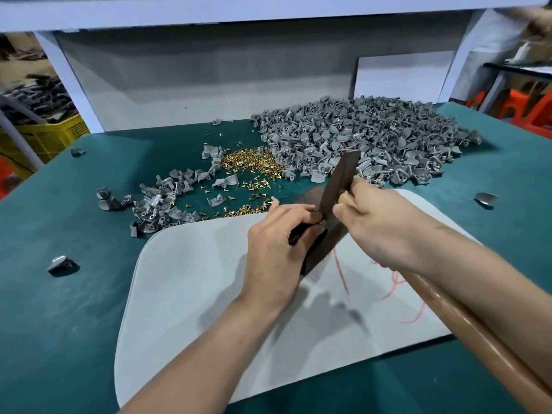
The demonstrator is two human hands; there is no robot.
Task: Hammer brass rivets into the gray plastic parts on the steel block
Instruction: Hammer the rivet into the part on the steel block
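The dark steel block stands on a white mat in the middle of the table. My left hand curls round a small dark gray plastic part held on top of the block, thumb and fingertips pinching at its far end. My right hand grips the hammer close under its dark metal head, which stands tilted just above the block. The brown wooden handle runs down to the lower right under my forearm. Whether a rivet sits in the part is hidden by my fingers.
A large heap of gray plastic parts lies at the back right on the green table. Loose brass rivets lie left of the heap. A smaller pile of gray parts sits at the mat's far left corner. Stray parts are scattered about.
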